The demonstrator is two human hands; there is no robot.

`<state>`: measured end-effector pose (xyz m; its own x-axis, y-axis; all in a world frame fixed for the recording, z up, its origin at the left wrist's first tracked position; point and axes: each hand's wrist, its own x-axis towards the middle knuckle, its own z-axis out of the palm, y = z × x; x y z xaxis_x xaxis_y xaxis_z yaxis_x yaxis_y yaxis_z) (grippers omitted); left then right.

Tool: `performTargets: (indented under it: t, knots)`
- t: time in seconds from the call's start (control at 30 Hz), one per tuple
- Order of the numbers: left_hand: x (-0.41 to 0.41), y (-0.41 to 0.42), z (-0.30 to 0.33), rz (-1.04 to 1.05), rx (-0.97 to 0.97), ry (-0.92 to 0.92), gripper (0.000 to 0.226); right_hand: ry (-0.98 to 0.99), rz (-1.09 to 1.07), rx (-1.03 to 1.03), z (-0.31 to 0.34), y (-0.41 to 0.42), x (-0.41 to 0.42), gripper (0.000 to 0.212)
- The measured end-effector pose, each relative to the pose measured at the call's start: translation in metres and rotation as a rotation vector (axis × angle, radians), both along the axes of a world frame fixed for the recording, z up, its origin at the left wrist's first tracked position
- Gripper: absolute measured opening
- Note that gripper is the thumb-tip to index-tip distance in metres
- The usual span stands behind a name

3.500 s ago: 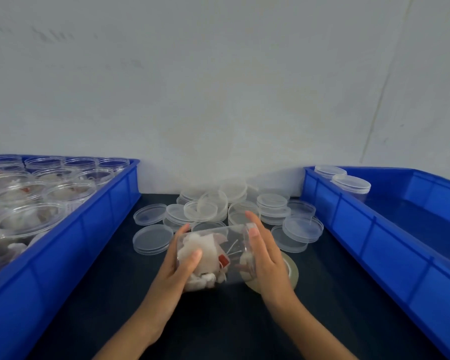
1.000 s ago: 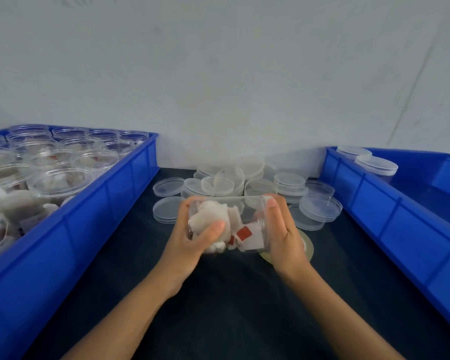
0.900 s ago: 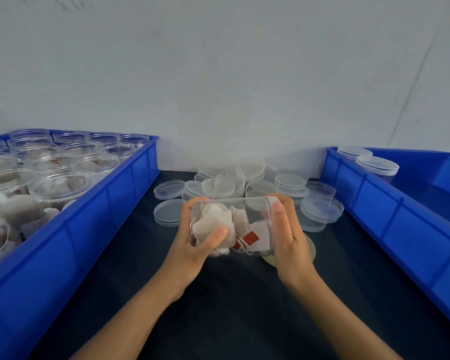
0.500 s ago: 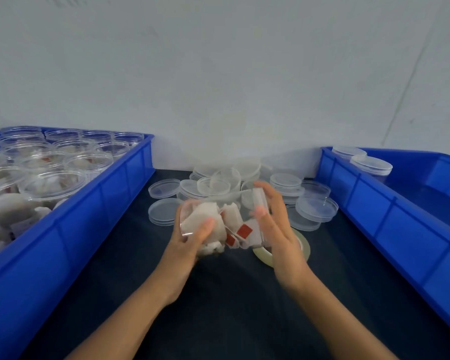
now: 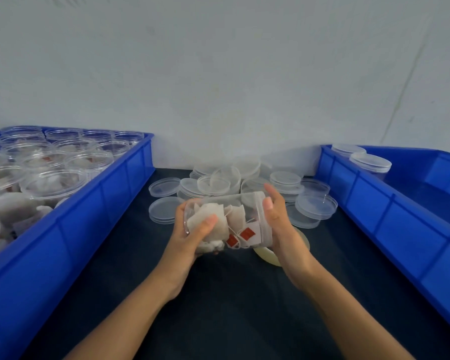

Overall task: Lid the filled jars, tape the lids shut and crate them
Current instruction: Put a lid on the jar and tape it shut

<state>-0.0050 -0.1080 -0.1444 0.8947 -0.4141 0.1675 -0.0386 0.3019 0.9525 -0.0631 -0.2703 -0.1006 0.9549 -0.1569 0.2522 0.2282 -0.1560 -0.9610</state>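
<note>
A clear jar (image 5: 231,222) full of white tea bags with red tags lies on its side above the dark table. My left hand (image 5: 192,235) grips its base end. My right hand (image 5: 278,224) wraps its lidded end, fingers curled over the lid rim. A roll of clear tape (image 5: 270,253) lies on the table just under my right hand, partly hidden. Loose clear lids (image 5: 218,183) are heaped behind the jar. The left blue crate (image 5: 89,211) holds several open filled jars (image 5: 52,183). The right blue crate (image 5: 390,211) holds two lidded jars (image 5: 369,163) at its far corner.
A pale wall stands close behind the lid pile. The two crates flank a narrow strip of dark table (image 5: 231,307) where my forearms reach in.
The jar has turned in my hands, so the red tags now sit lower. My right hand lifted off the lid end half a second ago and has closed over it again.
</note>
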Motion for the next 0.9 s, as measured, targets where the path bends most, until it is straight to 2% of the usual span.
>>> performTargets:
  t: [0.1, 0.23, 0.4, 0.47, 0.53, 0.63, 0.77, 0.83, 0.9]
  knots:
    - [0.0, 0.001, 0.002, -0.023, -0.012, 0.014, 0.059, -0.021, 0.047, -0.057, -0.009, 0.004, -0.003, 0.069]
    - [0.001, 0.006, 0.002, 0.047, 0.049, -0.049, 0.059, -0.034, 0.041, -0.03, -0.017, 0.003, -0.006, 0.06]
    - [-0.003, 0.001, 0.0, -0.009, 0.023, -0.045, 0.057, -0.149, -0.153, -0.355, -0.022, 0.0, -0.006, 0.065]
    - [-0.003, 0.0, -0.001, 0.009, 0.078, -0.069, 0.059, -0.142, -0.207, -0.408, -0.022, -0.002, -0.004, 0.071]
    - [-0.002, 0.0, -0.001, 0.043, 0.126, -0.099, 0.061, -0.099, -0.203, -0.386, -0.022, -0.004, -0.002, 0.074]
    - [0.0, 0.002, -0.001, 0.066, 0.127, -0.139, 0.056, -0.012, -0.162, -0.304, -0.021, -0.003, -0.001, 0.066]
    - [0.003, 0.006, -0.003, 0.042, 0.165, -0.236, 0.053, -0.021, -0.242, -0.261, -0.022, 0.001, -0.002, 0.055]
    - [0.007, 0.01, -0.003, 0.015, 0.201, -0.313, 0.066, -0.043, -0.284, -0.244, -0.023, 0.002, -0.002, 0.049]
    - [0.009, 0.016, -0.001, 0.033, 0.358, -0.449, 0.093, -0.047, -0.301, -0.24, -0.023, 0.001, -0.002, 0.047]
